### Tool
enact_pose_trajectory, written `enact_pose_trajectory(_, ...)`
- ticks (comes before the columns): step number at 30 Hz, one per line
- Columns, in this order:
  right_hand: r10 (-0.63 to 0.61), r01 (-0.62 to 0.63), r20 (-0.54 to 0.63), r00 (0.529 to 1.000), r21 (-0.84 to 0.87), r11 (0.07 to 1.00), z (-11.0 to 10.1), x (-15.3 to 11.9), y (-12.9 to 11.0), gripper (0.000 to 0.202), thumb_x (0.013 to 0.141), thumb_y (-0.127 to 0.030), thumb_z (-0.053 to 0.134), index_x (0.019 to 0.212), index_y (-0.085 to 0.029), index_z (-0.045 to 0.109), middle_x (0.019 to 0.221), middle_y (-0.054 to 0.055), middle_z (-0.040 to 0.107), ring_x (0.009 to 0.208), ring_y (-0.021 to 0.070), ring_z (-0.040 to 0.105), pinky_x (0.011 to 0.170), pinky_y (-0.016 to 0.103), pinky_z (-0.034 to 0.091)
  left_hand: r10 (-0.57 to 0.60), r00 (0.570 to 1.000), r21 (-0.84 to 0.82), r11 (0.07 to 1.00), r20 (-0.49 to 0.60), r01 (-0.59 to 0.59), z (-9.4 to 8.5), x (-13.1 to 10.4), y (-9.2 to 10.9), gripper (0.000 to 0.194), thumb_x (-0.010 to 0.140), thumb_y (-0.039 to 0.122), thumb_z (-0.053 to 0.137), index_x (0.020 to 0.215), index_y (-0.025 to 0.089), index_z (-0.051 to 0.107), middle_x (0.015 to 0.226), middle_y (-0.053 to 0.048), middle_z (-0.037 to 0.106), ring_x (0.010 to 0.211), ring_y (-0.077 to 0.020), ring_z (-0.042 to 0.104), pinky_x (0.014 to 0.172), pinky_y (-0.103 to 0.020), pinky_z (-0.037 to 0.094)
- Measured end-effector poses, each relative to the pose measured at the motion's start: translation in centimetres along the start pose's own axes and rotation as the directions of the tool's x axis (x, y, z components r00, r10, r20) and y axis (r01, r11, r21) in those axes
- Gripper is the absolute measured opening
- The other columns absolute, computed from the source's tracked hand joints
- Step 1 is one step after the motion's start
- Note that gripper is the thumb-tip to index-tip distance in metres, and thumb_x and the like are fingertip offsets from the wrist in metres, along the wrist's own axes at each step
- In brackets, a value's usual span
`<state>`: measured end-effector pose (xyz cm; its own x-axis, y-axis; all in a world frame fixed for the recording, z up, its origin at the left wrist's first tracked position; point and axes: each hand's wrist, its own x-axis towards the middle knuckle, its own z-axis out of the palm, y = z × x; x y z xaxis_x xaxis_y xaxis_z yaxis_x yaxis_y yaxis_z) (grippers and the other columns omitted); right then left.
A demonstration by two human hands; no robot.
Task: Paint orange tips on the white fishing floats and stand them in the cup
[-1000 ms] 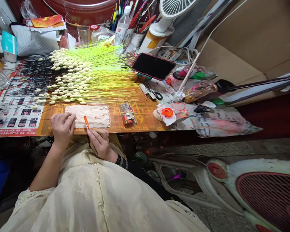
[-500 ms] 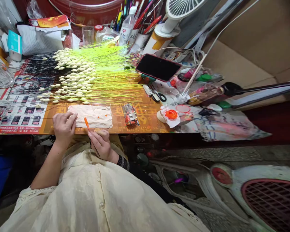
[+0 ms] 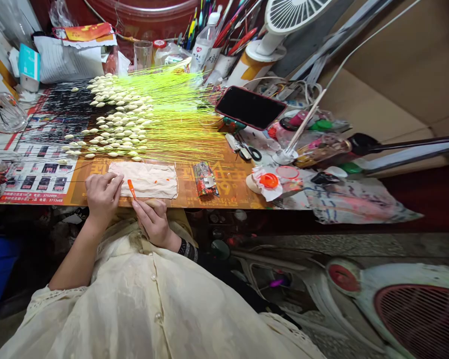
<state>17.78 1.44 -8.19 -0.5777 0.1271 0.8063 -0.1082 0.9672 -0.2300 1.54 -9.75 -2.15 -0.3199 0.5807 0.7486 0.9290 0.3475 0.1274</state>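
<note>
At the table's front edge my right hand (image 3: 153,222) is closed on a thin tool with an orange tip (image 3: 131,189), which points up and left over the cloth. My left hand (image 3: 104,192) is closed, thumb and fingers pressed together at the left end of the pale cloth (image 3: 149,179); what it pinches is too small to make out. Small orange marks dot the cloth. Behind it lie many cream, pod-shaped pieces (image 3: 121,119) with bright yellow-green stems (image 3: 179,114) to the right and dark thin lines to the left.
Right of the cloth lies a paint-stained small box (image 3: 205,179). Farther right are a dish of orange paint (image 3: 268,181), scissors (image 3: 249,149) and a phone (image 3: 250,107). A bottle (image 3: 205,42), a glass (image 3: 142,55) and a white fan (image 3: 273,30) stand behind.
The view has shifted slightly, moving the table items a little to the right. The orange tip has moved slightly left and up relative to the cloth. Both hands stay closed.
</note>
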Motion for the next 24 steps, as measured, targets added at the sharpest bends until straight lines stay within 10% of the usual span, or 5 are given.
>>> enact_pose_trajectory(14,-0.004,0.004,-0.001,1.000,0.036,0.999,-0.50,0.04,0.01,0.063,0.099,-0.013,0.054,0.159,-0.019,0.035,0.126,0.010,0.072,0.106,0.0205,0.061,0.103,0.040,0.049,-0.010,1.000,-0.002,1.000,0.001,0.010,-0.06,0.01,-0.01,0.025,0.098,0.025,0.060,0.120,0.026,0.072,0.108,-0.007,0.074,0.099,-0.0226,0.062,0.096,-0.041,0.039)
enact_pose_trajectory(24,-0.065,0.066,-0.017,0.998,0.068,0.996,-0.14,-0.57,0.33,0.044,0.101,-0.017,0.049,0.145,-0.020,0.055,0.122,0.009,0.072,0.107,0.0211,0.058,0.103,0.044,0.050,-0.055,0.998,0.002,0.999,0.026,0.055,-0.42,-0.36,-0.45,0.027,0.098,0.027,0.061,0.123,0.025,0.071,0.110,-0.007,0.075,0.103,-0.0239,0.063,0.101,-0.042,0.039)
